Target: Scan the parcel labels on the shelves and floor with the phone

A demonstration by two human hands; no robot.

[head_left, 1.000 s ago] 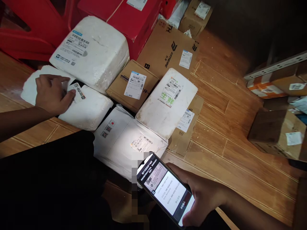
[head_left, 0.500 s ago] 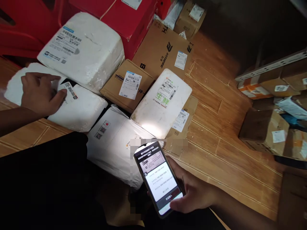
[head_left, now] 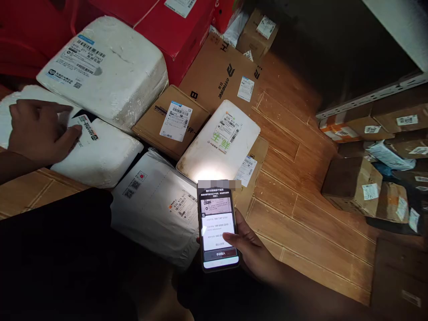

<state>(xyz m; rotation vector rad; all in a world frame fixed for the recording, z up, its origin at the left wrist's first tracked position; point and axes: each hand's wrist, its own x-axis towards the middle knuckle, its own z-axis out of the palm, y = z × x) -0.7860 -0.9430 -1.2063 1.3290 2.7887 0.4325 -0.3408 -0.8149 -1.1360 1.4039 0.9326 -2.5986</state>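
Right hand (head_left: 252, 252) grips phone (head_left: 217, 227) low in view, over floor (head_left: 301, 196), fingers wrapped behind, thumb on lit screen. Left hand (head_left: 40, 129) lies flat on white foam box (head_left: 103, 154) at left, fingers spread, thumb beside label (head_left: 83, 129); possibly pinching its edge, hard to tell. White mailer bag (head_left: 157, 209) just beside phone. Cardboard box (head_left: 172, 120) and bigger foam box (head_left: 107, 71) behind.

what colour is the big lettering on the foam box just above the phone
Green, on the flat white foam box above the black smartphone; head view shows it best.
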